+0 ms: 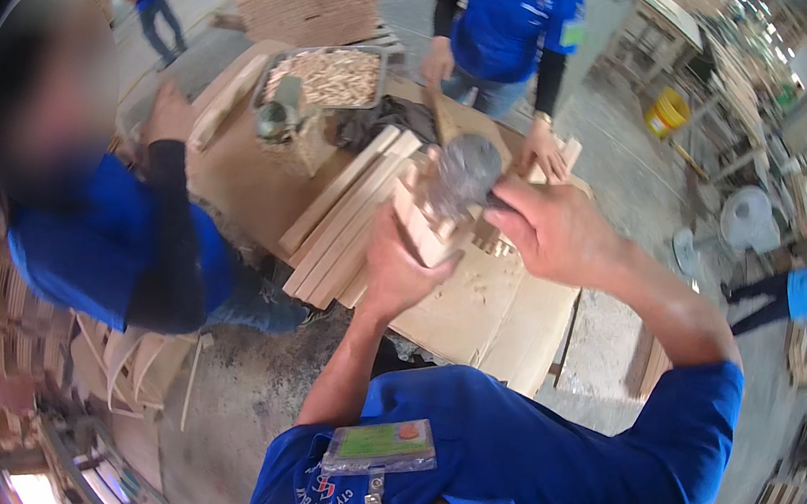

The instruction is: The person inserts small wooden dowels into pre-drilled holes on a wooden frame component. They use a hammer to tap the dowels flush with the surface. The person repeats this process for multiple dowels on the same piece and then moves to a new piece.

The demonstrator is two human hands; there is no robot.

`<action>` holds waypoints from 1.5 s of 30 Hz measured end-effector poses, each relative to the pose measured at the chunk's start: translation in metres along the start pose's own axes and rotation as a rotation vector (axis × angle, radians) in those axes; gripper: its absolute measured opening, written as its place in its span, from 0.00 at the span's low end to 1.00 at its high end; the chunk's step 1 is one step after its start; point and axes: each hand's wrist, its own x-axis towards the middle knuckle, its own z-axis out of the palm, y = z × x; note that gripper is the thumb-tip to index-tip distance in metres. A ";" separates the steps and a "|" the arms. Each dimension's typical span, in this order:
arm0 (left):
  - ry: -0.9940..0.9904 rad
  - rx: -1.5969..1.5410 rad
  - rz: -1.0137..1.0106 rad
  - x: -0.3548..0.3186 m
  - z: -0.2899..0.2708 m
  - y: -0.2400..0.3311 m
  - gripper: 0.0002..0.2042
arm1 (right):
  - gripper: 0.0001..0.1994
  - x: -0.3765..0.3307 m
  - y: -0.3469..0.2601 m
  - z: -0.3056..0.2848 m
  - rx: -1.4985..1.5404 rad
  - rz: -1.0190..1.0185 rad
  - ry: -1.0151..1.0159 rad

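Observation:
My right hand [552, 230] is wrapped round the short visible handle of a mallet. The mallet's dark grey, rounded head [466, 174] is over the upper end of some pale wooden pieces, and I cannot tell if it touches them. My left hand [400, 267] grips the near side of a light wooden piece [419, 229]. The mallet head hides part of that wood. Several long wooden strips [346, 230] lie side by side just left of my left hand, on a cardboard-covered table [480, 322].
Across the table a person in blue [507, 23] rests a hand by more wooden strips. Another person [122, 248] stands close on the left. A tray of small wooden pegs [329, 77] is at the far side, beside a green-capped bottle [274, 118] and dark cloth [387, 124].

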 end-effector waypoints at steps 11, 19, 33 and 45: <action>0.062 -0.054 -0.031 -0.005 -0.004 0.001 0.44 | 0.17 0.044 -0.024 -0.088 0.733 -0.095 0.731; -0.008 0.005 -0.041 -0.015 -0.010 -0.012 0.46 | 0.15 0.051 -0.008 -0.034 -0.077 0.008 0.062; -0.004 0.092 0.021 -0.010 -0.013 -0.012 0.47 | 0.15 0.048 -0.026 -0.049 0.217 0.034 0.012; -0.044 0.090 0.042 -0.025 -0.024 -0.031 0.60 | 0.14 0.042 0.012 0.002 0.087 -0.115 0.026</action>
